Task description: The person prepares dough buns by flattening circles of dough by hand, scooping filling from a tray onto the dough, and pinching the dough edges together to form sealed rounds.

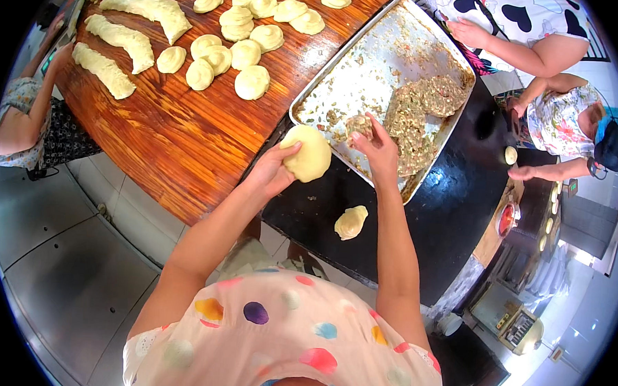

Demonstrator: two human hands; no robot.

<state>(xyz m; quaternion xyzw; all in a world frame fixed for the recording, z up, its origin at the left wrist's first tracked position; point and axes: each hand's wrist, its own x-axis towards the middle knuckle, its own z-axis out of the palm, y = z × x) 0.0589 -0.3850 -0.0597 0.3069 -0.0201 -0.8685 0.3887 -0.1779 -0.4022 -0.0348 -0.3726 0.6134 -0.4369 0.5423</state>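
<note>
My left hand (275, 169) grips a flattened round of pale yellow dough (306, 153) by its edge, thumb on top. Over the near side of a metal tray (362, 47), my right hand (380, 153) pinches a small ball of brown, chunky filling (359, 128). The tray is smeared with crumbs, and a larger mound of the same filling (412, 125) lies at its right side, beside my right hand. A single piece of dough (350, 222) rests on the black counter, between my forearms. The dough round and the filling ball are apart.
Several coiled dough pieces (252, 82) and long dough strips (126, 40) lie on the wooden table (180, 146). The black counter (446, 206) extends under the tray. One person's arm (26, 122) shows at far left; two people (567, 121) stand at right, near a red bowl (506, 219).
</note>
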